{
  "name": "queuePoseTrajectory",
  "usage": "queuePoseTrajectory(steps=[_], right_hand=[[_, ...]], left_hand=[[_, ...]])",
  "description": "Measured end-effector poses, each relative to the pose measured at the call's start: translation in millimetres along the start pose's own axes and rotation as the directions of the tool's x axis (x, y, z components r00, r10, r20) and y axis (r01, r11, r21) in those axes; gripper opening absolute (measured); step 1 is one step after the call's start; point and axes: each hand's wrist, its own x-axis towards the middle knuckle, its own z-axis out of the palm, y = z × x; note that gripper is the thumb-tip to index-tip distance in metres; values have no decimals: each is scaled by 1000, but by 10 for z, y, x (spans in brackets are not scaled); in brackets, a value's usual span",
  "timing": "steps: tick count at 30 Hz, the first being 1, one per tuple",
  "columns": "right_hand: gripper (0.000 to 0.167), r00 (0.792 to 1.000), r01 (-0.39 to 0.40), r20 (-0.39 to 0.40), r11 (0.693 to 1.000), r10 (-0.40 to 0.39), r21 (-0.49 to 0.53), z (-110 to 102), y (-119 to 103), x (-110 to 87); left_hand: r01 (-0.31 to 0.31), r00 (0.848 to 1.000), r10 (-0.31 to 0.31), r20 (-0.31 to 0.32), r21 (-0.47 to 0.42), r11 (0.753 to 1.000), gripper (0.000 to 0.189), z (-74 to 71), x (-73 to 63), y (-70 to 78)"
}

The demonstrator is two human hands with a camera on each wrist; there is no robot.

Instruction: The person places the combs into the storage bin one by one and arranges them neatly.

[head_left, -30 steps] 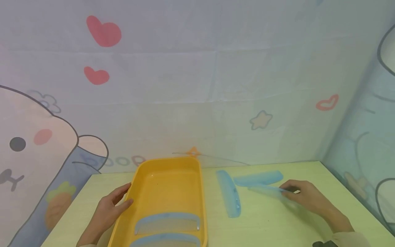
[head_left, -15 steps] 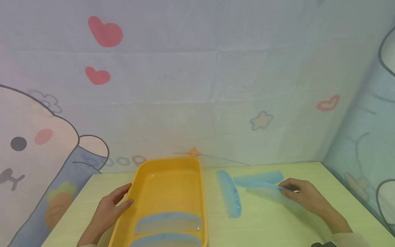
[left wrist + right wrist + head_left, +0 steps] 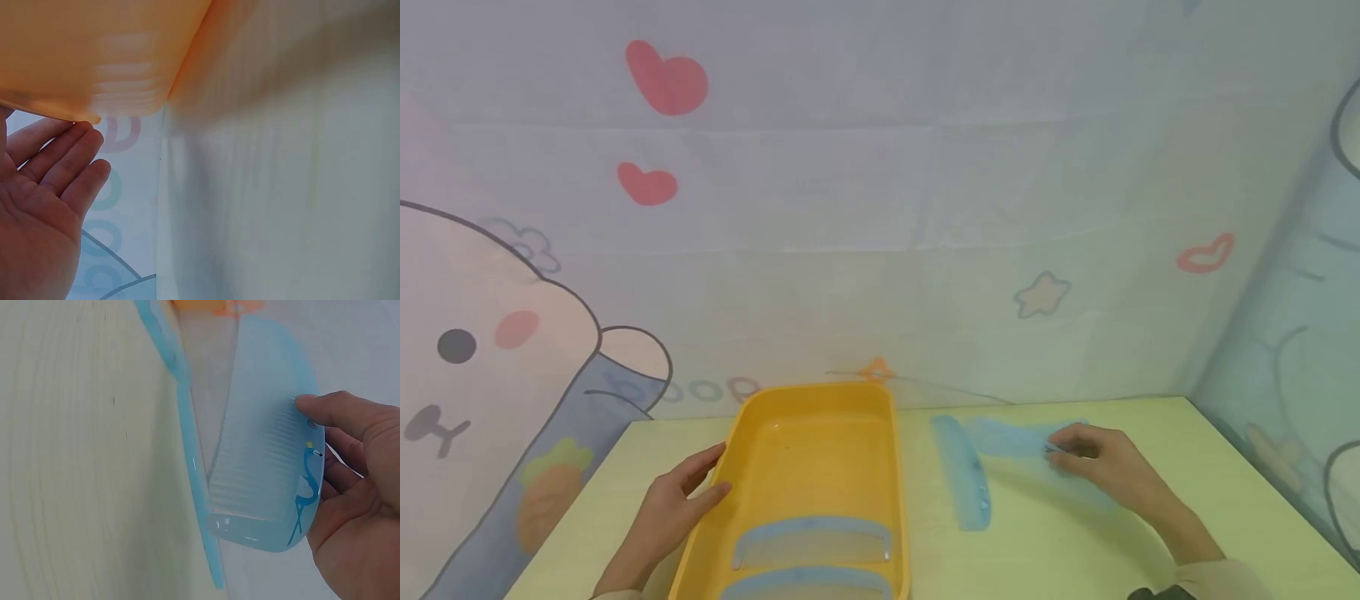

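Tray (image 3: 820, 458), held comb (image 3: 269, 437), loose comb (image 3: 964, 479) between

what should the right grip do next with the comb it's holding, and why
I'd probably carry the held comb over to the yellow tray and lay it beyond the two combs lying there. The right grip pinches it by the spine, the tray's far end has bare room, and the left grip touches the rim.
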Motion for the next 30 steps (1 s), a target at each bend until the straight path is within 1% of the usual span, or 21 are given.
queuePoseTrajectory(steps=[5,9,12,15,19,22,25,30], right_hand=[[24,1000,7,29,996,-10,86,160,-136,101],[26,998,4,66,992,-12,125,282,-280,210],[27,995,15,95,988,-29,151,366,-393,309],[26,992,27,120,983,-49,180,456,-512,418],[23,988,23,146,977,-55,213,586,-673,547],[21,983,51,162,973,-89,224,688,-781,650],[20,976,94,168,969,-135,230,789,-875,752],[18,966,141,175,957,-189,254,942,-1024,870]], left_hand=[[4,1000,-4,2,-4,1000,59,5,10,-15],[8,1000,-8,10,-12,1000,60,2,9,-17],[13,1000,-13,11,-15,1000,60,0,5,-7],[21,1000,-20,14,-19,1000,60,-5,2,5],[37,999,-36,22,-26,999,61,-7,-6,18],[48,999,-48,25,-25,999,62,-13,-9,24],[56,998,-55,26,-23,998,62,-16,-8,21],[47,999,-46,25,-27,999,61,-10,6,6]])
